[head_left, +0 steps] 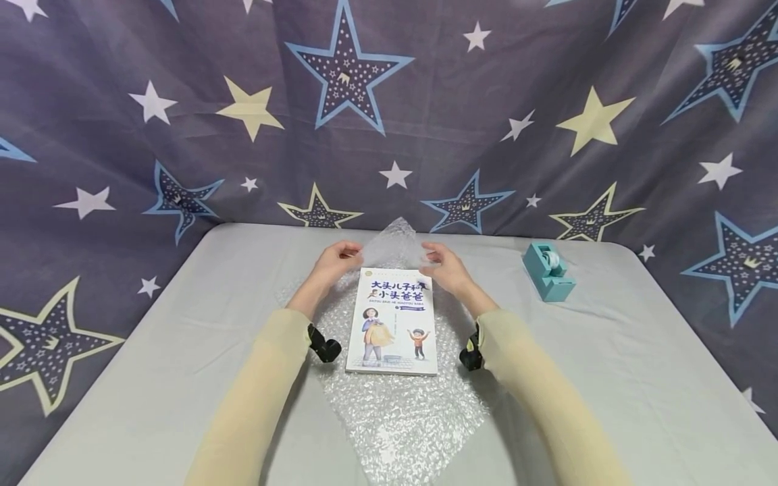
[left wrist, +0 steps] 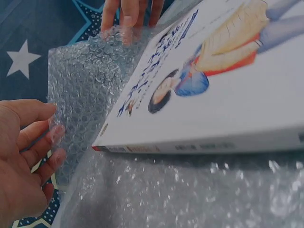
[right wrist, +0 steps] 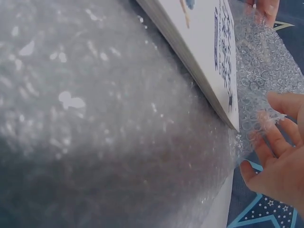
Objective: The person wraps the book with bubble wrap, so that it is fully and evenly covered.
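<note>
Pinching bubble wrap (head_left: 404,418), both hands (head_left: 334,262) (head_left: 448,266) sit apart over grey cloth (head_left: 176,378), starry curtain (head_left: 206,61) behind

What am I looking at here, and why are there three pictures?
There's no robot, just a person's bare hands. The widest picture comes from a camera worn on the head, looking forward and down. The other two come from cameras on the wrists, showing each hand's work up close. On the pale table lies a sheet of bubble wrap with a book on top; a teal tape dispenser stands off to the right. The left hand and right hand pinch the wrap's raised far end, beyond the book's top edge.
</note>
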Tool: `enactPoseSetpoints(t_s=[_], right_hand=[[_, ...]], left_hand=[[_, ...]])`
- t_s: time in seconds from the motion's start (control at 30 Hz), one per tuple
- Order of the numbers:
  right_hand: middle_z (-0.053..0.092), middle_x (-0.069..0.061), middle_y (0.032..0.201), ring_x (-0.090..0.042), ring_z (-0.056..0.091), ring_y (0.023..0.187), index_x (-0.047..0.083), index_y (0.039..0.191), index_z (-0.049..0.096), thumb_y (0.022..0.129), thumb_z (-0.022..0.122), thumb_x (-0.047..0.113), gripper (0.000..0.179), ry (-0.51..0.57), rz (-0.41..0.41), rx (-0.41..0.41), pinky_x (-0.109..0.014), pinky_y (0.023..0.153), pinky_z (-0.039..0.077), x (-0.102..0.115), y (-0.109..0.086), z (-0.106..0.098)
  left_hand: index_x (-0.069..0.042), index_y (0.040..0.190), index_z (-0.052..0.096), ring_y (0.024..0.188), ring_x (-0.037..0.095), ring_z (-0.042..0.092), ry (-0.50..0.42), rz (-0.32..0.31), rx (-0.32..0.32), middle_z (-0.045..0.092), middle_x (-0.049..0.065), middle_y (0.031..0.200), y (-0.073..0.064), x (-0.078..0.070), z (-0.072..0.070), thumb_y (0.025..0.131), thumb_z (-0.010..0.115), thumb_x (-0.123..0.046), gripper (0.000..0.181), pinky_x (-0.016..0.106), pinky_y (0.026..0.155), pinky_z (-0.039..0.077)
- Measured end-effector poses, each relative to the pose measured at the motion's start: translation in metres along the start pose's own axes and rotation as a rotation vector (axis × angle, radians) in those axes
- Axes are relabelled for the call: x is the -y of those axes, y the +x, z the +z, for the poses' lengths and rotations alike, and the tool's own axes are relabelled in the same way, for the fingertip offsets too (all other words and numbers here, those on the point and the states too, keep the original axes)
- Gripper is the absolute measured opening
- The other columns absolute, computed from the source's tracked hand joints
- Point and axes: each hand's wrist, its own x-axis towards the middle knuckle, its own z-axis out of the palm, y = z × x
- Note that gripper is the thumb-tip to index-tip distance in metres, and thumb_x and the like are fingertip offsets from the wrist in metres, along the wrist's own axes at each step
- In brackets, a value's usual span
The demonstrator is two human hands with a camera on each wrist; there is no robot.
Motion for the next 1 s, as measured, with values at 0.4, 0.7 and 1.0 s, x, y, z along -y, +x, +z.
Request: enactPoseSetpoints(t_s=[0.4,0.7,1.0], right_hand=[[0.052,-0.018,0.126,-0.032,0.045,0.119,0.003,0.126,0.051,0.084,0.058,0.007,0.043,-0.047,-0.027,0.011,-0.043,0.101,0.034,0.002,-0.006,0.001],[0.059,-0.018,0.117,-0.031,0.051,0.113,-0.002,0.115,0.058,0.083,0.061,0.008,0.034,-0.031,-0.039,0.007,-0.04,0.1,0.035,0.0,-0.008,0.003],[0.063,-0.016,0.106,-0.03,0.054,0.106,-0.001,0.101,0.064,0.085,0.06,0.011,0.02,-0.022,-0.044,-0.01,-0.041,0.094,0.04,-0.004,-0.012,0.004]], left_hand=[[-0.008,0.116,0.061,0.092,0.02,0.051,0.055,-0.028,0.013,0.059,0.011,0.106,-0.002,-0.008,0.007,0.088,0.058,-0.015,0.03,0.03,0.079,0.043],[-0.006,0.111,0.064,0.087,0.018,0.052,0.049,-0.021,0.009,0.061,0.011,0.106,-0.005,-0.001,0.007,0.086,0.059,-0.014,0.026,0.03,0.077,0.043],[-0.006,0.105,0.066,0.09,0.019,0.054,0.059,-0.005,0.026,0.063,0.01,0.107,-0.01,0.006,0.007,0.086,0.06,-0.015,0.021,0.028,0.077,0.042]])
